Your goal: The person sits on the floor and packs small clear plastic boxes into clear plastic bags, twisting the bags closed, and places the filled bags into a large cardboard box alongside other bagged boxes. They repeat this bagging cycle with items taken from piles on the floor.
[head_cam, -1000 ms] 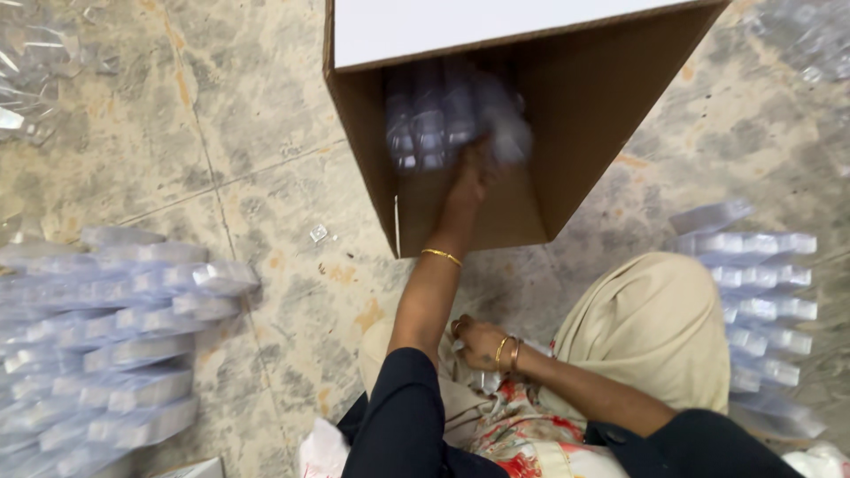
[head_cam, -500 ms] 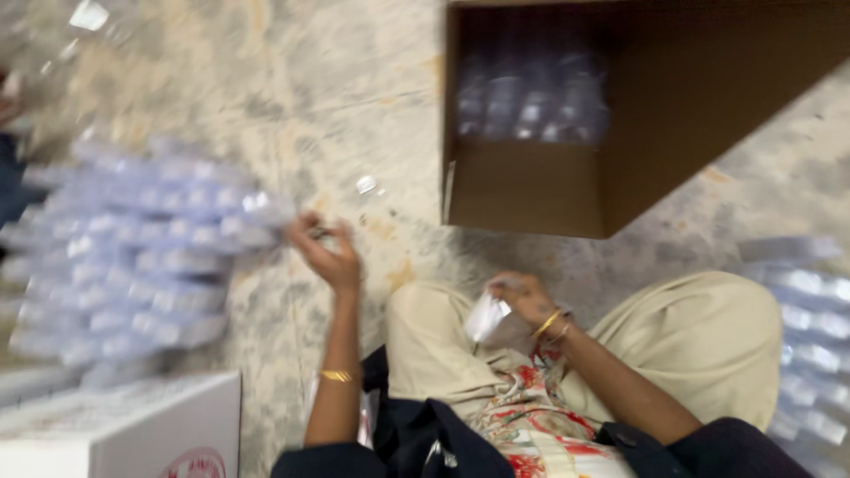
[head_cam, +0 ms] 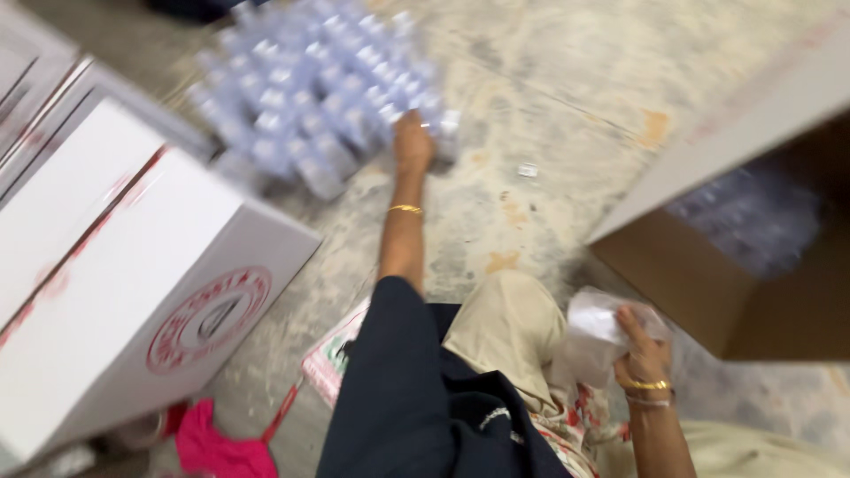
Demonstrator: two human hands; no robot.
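Head view, left hand [head_cam: 413, 142] gripping bottle packs [head_cam: 319, 97], right hand [head_cam: 642, 354] clutching plastic wrap [head_cam: 595, 341], white box [head_cam: 133, 301] alongside.

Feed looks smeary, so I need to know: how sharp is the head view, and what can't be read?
Head view: heavy motion blur; the stack of clear plastic-wrapped packs at the left hand is smeared; the open brown cardboard box interior is dim; the right hand is clearer.

Stained concrete floor [head_cam: 567, 97]; clear packets pile [head_cam: 310, 88], white cartons [head_cam: 115, 292], open brown box [head_cam: 753, 292]

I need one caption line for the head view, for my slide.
Left hand reaches a pile of clear packets; right hand holds crumpled plastic.
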